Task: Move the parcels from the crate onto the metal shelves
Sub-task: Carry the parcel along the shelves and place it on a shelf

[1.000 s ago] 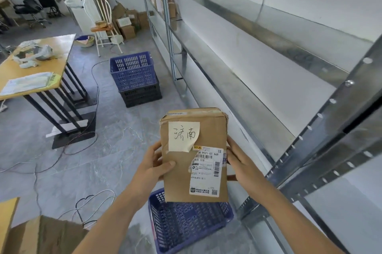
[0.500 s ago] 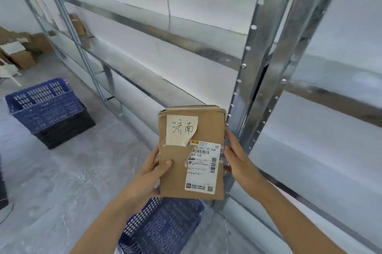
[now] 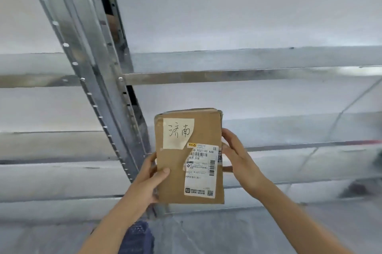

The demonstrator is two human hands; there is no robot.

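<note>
I hold a flat brown cardboard parcel (image 3: pixel 175 171) upright in front of the metal shelves (image 3: pixel 227 77). It carries a cream note with handwriting and a white shipping label. My left hand (image 3: pixel 149 179) grips its lower left edge, thumb on the front. My right hand (image 3: pixel 235 154) clasps its right edge. A corner of the blue crate (image 3: pixel 137 237) shows at the bottom, under my left forearm. The parcel hangs in the air, level with a lower shelf board and apart from it.
A slanted perforated steel upright (image 3: pixel 97 92) of the rack stands just left of the parcel. Shelf boards run across the view at several heights, with a white wall behind. A dark blurred shape (image 3: pixel 357 187) lies on a shelf at the right.
My view has swung right, off the room and floor crates and square onto the rack. The parcel stays held in both hands, now right of the upright and closer to the shelves.
</note>
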